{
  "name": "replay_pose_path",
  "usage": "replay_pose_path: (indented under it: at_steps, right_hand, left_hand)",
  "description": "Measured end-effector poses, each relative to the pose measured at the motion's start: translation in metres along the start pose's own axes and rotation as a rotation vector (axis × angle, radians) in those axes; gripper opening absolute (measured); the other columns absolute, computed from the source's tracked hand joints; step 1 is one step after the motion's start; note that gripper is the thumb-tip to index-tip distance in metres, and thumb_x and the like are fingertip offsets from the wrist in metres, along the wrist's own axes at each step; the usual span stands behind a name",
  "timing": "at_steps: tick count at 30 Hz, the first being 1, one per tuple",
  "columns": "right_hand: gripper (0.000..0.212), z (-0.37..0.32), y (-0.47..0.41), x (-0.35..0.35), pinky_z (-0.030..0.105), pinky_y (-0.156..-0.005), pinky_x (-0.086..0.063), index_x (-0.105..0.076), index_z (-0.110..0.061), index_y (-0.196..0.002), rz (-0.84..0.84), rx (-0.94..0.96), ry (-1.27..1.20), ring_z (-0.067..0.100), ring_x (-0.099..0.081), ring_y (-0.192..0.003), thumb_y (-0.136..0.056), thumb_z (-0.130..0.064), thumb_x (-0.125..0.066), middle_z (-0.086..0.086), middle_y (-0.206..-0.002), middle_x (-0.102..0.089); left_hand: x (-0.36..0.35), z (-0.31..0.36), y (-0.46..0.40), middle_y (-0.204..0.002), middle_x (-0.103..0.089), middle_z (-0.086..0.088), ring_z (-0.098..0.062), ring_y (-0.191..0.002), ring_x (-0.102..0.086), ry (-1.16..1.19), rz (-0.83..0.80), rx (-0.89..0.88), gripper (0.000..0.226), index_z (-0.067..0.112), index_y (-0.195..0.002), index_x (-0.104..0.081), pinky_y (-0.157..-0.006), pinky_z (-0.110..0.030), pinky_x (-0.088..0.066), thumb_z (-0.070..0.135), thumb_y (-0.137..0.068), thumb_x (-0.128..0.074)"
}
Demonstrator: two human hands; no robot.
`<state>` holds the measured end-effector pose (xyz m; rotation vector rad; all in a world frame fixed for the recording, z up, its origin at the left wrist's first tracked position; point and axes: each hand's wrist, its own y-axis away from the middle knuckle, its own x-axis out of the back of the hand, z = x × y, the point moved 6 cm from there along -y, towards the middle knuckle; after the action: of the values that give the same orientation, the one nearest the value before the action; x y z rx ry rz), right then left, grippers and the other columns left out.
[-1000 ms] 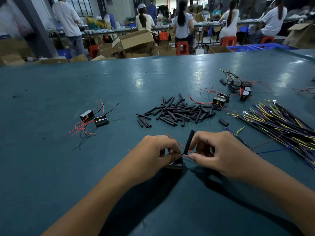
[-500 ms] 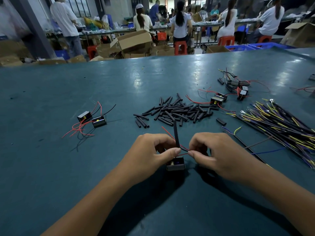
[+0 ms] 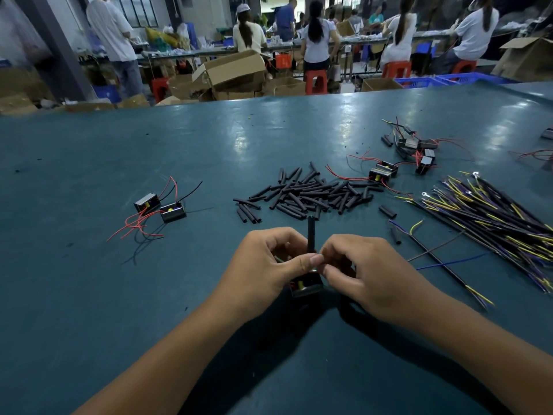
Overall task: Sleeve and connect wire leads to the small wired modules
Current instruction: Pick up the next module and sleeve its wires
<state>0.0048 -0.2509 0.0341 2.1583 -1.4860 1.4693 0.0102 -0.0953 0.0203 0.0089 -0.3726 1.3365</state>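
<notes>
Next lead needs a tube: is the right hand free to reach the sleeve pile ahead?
Probably not yet: the right hand pinches at the upright sleeve over the module. The pile lies unobstructed beyond.

Left hand (image 3: pixel 269 265): fingers curled, thumb tip pinching. Right hand (image 3: pixel 368 271): curled, pinching, fingertips meeting left's. Forearms converging from below.

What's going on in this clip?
A person at a green table is sleeving a module's lead. Both hands meet over a small module: the left hand and right hand pinch at the base of a black sleeve that stands upright between them. A pile of sleeves lies just beyond, a wire bundle to the right, two modules with red leads to the left.
</notes>
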Motion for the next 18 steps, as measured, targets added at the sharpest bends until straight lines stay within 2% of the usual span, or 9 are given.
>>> replay_pose_path:
  at_steps: [2, 5, 9, 12, 15, 18]
  right_hand:
    - [0.012, 0.001, 0.002, -0.001, 0.03, -0.061, -0.042, -0.057, -0.02, -0.083, 0.011, 0.0, -0.018, 0.015, -0.052, -0.068, -0.091, -0.02, -0.066, -0.008, -0.072, -0.058]
    - [0.011, 0.001, 0.005, -0.004, 0.022, -0.06, -0.039, -0.056, -0.024, -0.085, -0.013, -0.001, -0.013, 0.011, -0.052, -0.071, -0.093, -0.022, -0.064, -0.012, -0.074, -0.057]
    - [0.009, 0.003, 0.002, 0.005, 0.017, -0.065, -0.041, -0.06, -0.025, -0.088, -0.079, 0.008, 0.013, 0.007, -0.055, -0.074, -0.092, -0.019, -0.066, -0.016, -0.076, -0.059]
    - [0.007, 0.017, 0.0, 0.029, 0.014, -0.07, -0.041, -0.064, -0.029, -0.094, -0.099, -0.042, 0.056, 0.005, -0.057, -0.082, -0.093, -0.023, -0.064, -0.018, -0.083, -0.061]
    - [0.007, 0.028, 0.003, 0.033, 0.005, -0.073, -0.036, -0.067, -0.032, -0.1, -0.224, -0.067, 0.126, -0.002, -0.054, -0.091, -0.094, -0.029, -0.064, -0.02, -0.089, -0.06]
    - [0.011, 0.031, 0.005, 0.022, 0.008, -0.078, -0.037, -0.067, -0.036, -0.102, -0.343, -0.072, 0.17, -0.004, -0.055, -0.093, -0.093, -0.04, -0.063, -0.02, -0.093, -0.06]
  left_hand:
    - [0.001, -0.003, 0.001, -0.064, -0.059, -0.005, -0.013, -0.06, -0.051, 0.04, 0.011, 0.031, 0.025, 0.013, -0.071, -0.067, -0.054, -0.022, -0.041, 0.032, -0.075, -0.083]
    - [0.0, -0.006, 0.002, -0.065, -0.062, -0.011, -0.017, -0.062, -0.055, 0.068, -0.021, 0.071, 0.026, 0.013, -0.069, -0.067, -0.058, -0.027, -0.046, 0.033, -0.073, -0.084]
    - [-0.004, -0.006, 0.003, -0.067, -0.069, -0.012, -0.014, -0.062, -0.059, -0.02, -0.105, 0.057, 0.027, 0.01, -0.072, -0.068, -0.06, -0.027, -0.047, 0.032, -0.073, -0.083]
    - [-0.005, -0.003, 0.004, -0.076, -0.071, -0.017, -0.019, -0.067, -0.062, -0.078, -0.143, 0.037, 0.028, 0.009, -0.079, -0.071, -0.065, -0.045, -0.053, 0.034, -0.076, -0.082]
    - [-0.004, -0.001, 0.005, -0.077, -0.072, -0.013, -0.027, -0.066, -0.063, -0.128, -0.138, 0.024, 0.025, 0.011, -0.08, -0.072, -0.069, -0.052, -0.054, 0.034, -0.079, -0.082]
    - [-0.007, -0.001, 0.006, -0.078, -0.072, -0.013, -0.039, -0.074, -0.065, -0.17, -0.168, 0.022, 0.02, 0.012, -0.081, -0.073, -0.072, -0.055, -0.053, 0.029, -0.081, -0.083]
